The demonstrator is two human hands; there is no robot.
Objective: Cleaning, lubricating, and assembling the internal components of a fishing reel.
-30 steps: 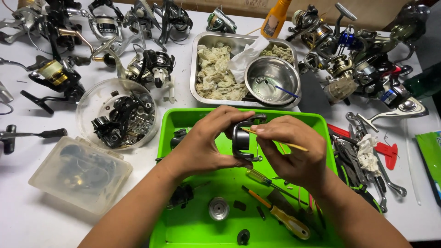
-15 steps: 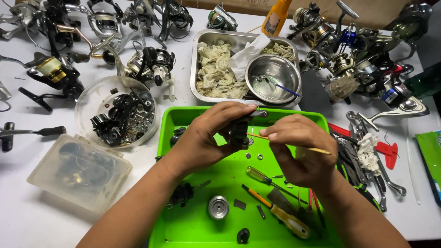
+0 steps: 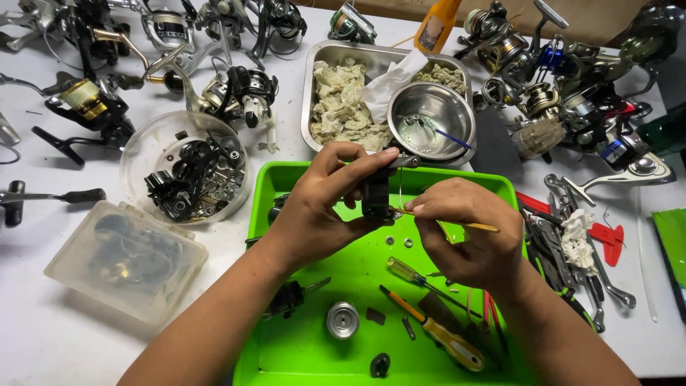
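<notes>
1. Compared with a moment earlier, the dark reel part sits a little more upright between the fingers, and the right hand has come lower, so the thin yellow stick now meets the part from its right side.
2. The left hand holds the reel part above the green tray; its grip is closed around the part, thumb under and fingers over the top.
3. The right hand pinches the yellow stick between thumb and fingertips, and the tip of the stick touches or almost touches the lower side of the part; I cannot tell which.
4. On the tray floor below the hands lie two small washers, a green-handled screwdriver, a yellow-handled screwdriver and a small silver spool.
5. Behind the tray stands a metal pan with rags, and a steel bowl with a small brush in it.
6. Many fishing reels lie around on the white bench.
7. In my judgement, a risk is that the stick slips off the part, because its tip is thin and the part is held in the air.
8. A small piece may also fall out of the part and get lost among the loose things on the tray.
</notes>
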